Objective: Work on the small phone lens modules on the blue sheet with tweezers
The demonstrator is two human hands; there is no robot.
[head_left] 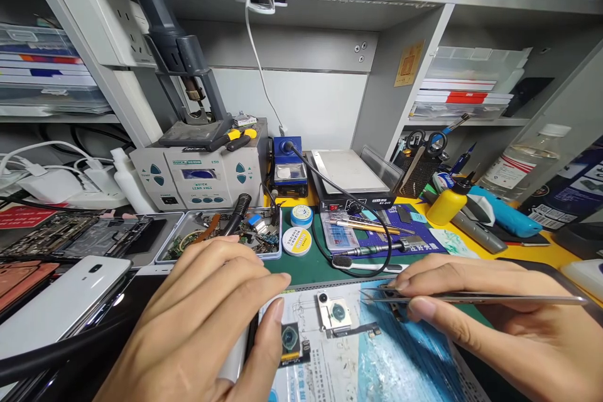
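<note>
My right hand (480,308) pinches metal tweezers (509,299), their tips pointing left over the printed blue-and-white sheet (325,367). A small dark part (396,308) lies by its fingertips, partly hidden. On the left, my left hand (207,320) hovers with fingers stretched and thumb apart, holding nothing that I can see. Just right of its thumb lies a black phone camera module (291,339) with a gold-edged connector. Between my hands a silver phone camera module (336,311) rests on the sheet, its dark flex cable (360,330) reaching right.
Behind the sheet are a tray of circuit-board scraps (254,232), two round tins (298,240) and a soldering iron (377,248) with a looping cord. A hot-air station (202,176) and a heating plate (351,173) stand further back. Phones (61,301) lie at left; a yellow bottle (447,201) stands right.
</note>
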